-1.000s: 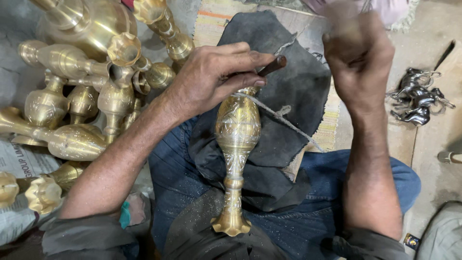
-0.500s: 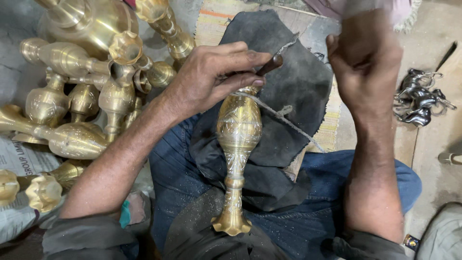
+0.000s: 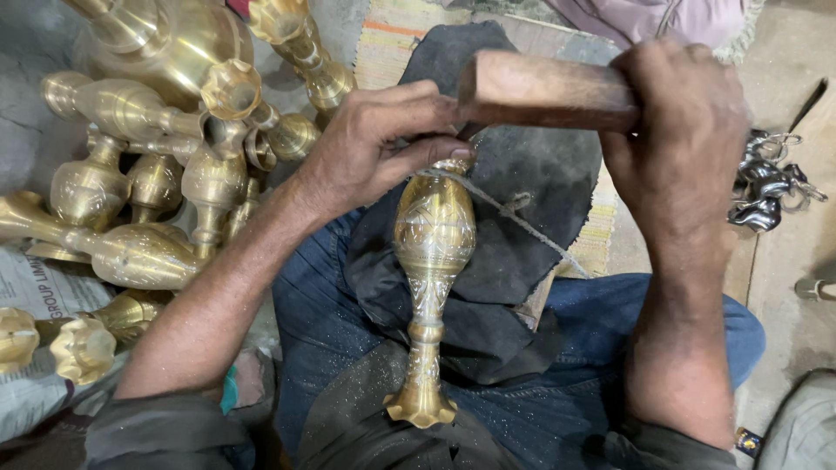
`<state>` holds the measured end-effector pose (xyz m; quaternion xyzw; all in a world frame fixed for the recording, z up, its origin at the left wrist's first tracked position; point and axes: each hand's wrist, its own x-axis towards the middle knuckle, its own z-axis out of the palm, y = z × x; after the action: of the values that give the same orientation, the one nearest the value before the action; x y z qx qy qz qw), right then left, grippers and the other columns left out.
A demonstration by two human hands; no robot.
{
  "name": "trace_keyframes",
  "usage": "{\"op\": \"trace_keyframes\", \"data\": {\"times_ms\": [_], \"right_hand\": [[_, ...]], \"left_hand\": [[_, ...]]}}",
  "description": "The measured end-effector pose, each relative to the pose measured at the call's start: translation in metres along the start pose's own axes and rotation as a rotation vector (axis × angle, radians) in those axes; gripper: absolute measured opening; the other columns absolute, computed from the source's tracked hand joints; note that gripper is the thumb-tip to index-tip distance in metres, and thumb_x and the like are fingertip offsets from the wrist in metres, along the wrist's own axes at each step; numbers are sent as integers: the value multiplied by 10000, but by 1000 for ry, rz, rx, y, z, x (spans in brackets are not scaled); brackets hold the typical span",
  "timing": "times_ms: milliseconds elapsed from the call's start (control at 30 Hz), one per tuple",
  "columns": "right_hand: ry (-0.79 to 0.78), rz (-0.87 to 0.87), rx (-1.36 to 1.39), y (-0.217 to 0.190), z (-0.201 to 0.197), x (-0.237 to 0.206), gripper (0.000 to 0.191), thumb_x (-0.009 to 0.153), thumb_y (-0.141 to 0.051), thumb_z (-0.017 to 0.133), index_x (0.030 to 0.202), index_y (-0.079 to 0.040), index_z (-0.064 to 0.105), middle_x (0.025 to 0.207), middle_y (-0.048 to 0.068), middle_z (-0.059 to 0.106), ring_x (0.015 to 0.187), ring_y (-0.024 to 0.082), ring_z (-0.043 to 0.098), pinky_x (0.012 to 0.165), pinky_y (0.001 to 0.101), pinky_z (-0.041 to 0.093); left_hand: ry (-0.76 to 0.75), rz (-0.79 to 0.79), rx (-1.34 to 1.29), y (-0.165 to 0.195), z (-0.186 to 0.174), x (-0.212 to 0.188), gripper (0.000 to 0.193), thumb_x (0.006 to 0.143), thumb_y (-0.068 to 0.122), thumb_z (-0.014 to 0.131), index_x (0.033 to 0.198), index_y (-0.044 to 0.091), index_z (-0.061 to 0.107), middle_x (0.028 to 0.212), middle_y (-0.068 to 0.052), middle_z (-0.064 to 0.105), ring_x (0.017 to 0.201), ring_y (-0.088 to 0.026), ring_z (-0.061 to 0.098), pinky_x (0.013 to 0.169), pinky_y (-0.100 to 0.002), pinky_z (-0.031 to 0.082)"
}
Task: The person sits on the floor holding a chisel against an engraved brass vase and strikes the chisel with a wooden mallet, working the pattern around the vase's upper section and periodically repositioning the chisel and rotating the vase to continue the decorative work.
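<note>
Hands (image 3: 374, 157) (image 3: 679, 130) gripping chisel and wooden mallet (image 3: 544, 91) over brass vase (image 3: 431, 261), brass vases (image 3: 157, 174) piled alongside.

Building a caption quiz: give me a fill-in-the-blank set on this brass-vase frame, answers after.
1. The right hand grips a ____ block above the vase.
2. The left hand rests at the top end of the engraved ____ vase lying on the lap.
3. A thin cord runs across the dark ____ under the vase.
4. More vases are piled on the person's ____ side.

Answers: wooden; brass; cloth; left
</note>
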<state>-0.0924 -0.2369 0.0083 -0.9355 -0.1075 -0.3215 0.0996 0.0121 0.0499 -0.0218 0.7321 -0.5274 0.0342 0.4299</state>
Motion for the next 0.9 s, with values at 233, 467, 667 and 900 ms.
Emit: {"op": "trace_keyframes", "data": {"times_ms": [233,467,667,900], "right_hand": [[-55,-58,-167,-13,-8,1,230,922,-10,808,1063,-7,626,959,125,641,869,281,618,775,432,472],[2,-21,-147,-25,-22,-1,285,903,-50,767,1153,-51,629,1097,103,675,984,286,634,856,390,473],[-47,315,351,-33,-26,12,257,966,-152,826,1063,-98,595,937,42,679,846,210,669,765,403,520],[-82,43,-45,-36,-27,9,295,884,-7,791,1082,-23,573,957,117,692,876,261,685,791,400,514]], "left_hand": [[79,-62,-78,-10,7,-7,271,999,184,809,1234,116,692,996,-33,734,886,-117,746,736,-260,648],[93,-3,-178,-11,4,-13,334,1042,140,773,1360,152,670,1055,-29,730,941,-95,734,786,-236,640],[69,-38,-144,-8,2,-11,398,992,134,804,1369,177,685,957,-3,691,858,-92,671,719,-266,580],[69,2,-163,-5,0,-11,395,1035,124,782,1410,168,666,999,-8,679,885,-69,700,728,-240,602]]}}
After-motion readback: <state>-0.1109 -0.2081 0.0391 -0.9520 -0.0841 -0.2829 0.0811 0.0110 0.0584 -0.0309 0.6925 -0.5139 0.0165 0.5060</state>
